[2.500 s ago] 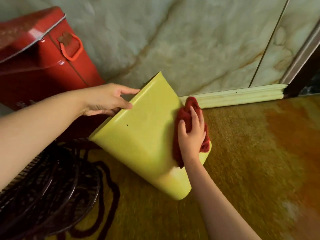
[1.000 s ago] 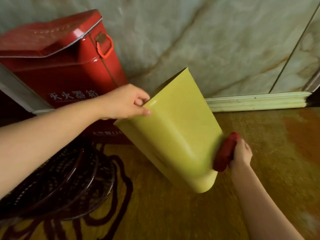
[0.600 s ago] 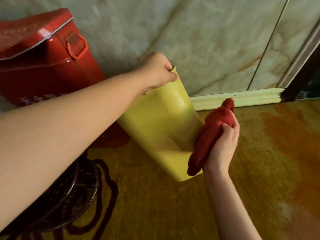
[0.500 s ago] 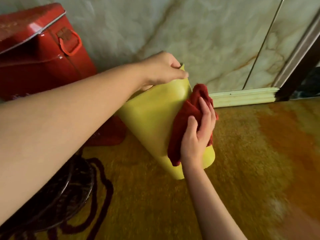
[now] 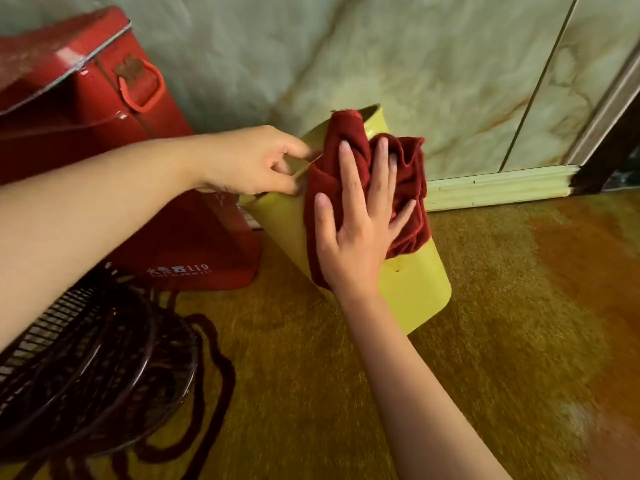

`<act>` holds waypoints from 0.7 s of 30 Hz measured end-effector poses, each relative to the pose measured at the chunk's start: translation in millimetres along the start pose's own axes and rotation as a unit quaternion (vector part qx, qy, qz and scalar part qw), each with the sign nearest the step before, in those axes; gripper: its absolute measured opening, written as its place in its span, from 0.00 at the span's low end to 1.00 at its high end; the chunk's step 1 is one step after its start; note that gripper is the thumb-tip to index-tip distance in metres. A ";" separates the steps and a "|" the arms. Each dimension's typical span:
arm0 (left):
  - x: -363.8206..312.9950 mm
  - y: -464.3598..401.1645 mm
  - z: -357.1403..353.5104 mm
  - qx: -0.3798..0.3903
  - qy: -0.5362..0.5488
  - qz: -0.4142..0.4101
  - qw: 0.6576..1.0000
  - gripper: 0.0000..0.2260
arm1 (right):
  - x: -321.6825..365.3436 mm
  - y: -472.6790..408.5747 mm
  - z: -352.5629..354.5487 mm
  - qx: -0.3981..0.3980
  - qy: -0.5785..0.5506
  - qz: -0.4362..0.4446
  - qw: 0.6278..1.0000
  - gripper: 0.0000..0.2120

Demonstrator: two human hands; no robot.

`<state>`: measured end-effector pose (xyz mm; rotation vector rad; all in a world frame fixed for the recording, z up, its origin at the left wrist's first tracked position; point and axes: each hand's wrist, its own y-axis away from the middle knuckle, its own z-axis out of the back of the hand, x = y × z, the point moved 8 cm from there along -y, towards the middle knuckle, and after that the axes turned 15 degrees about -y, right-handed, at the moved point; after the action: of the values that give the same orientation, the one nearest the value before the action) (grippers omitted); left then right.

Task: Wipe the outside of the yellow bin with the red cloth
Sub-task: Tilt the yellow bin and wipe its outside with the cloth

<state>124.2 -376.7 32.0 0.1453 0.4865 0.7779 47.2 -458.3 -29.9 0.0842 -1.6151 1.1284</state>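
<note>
**Head view: my right hand presses the red cloth on the tipped yellow bin**

Head camera looks down at a corner of the room. I see the smooth yellow plastic bin (image 5: 412,289) tipped over toward the left, its bottom end low on the fuzzy yellow-orange carpet (image 5: 502,306) and its open top end up near the wall. My left hand (image 5: 249,161) is closed on the rim of the bin, pinching the thin edge between thumb and fingers. My right hand (image 5: 360,230) lies flat and open, fingers spread wide, pushing the crumpled dark red cloth (image 5: 349,140) against the outside wall of the bin. The cloth is bunched up and covers the upper part of that side, with one corner sticking up past the rim.

Just to the left of the bin stands a big red metal box (image 5: 104,133) with a lid and an orange loop handle; the bin sits right beside it. In the lower left is a dark wire fan guard (image 5: 86,358) with a dark cord (image 5: 221,368) curling over the carpet. Behind it all is a pale green marble wall (image 5: 398,57) with a light green baseboard (image 5: 495,187) along the bottom.
</note>
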 end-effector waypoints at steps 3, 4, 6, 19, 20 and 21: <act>11.7 -4.3 7.3 -0.031 0.022 0.036 0.999 0.25 | -45.0 20.2 22.8 -0.022 0.018 -0.070 0.997 0.26; 15.6 -5.0 9.8 -0.042 0.028 0.055 0.997 0.26 | -68.3 30.6 37.7 -0.047 0.006 -0.125 0.991 0.26; 20.6 -7.7 10.7 -0.045 0.058 0.084 0.994 0.27 | -113.5 47.9 66.2 -0.120 -0.056 -0.251 0.959 0.25; -22.1 -37.6 4.6 -0.006 0.080 0.065 0.995 0.23 | -91.7 -10.3 53.1 -0.104 -0.101 -0.163 0.976 0.23; -22.2 -40.8 4.3 -0.013 0.092 0.075 0.993 0.24 | -126.9 3.4 73.2 -0.144 -0.117 -0.235 0.954 0.22; -24.1 -43.6 3.0 -0.016 0.103 0.083 0.991 0.24 | -158.6 21.1 89.9 -0.177 -0.131 -0.312 0.924 0.21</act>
<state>138.8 -424.4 30.3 0.0768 0.6626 0.9677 31.9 -584.9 -162.0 0.4931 -1.8187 0.3348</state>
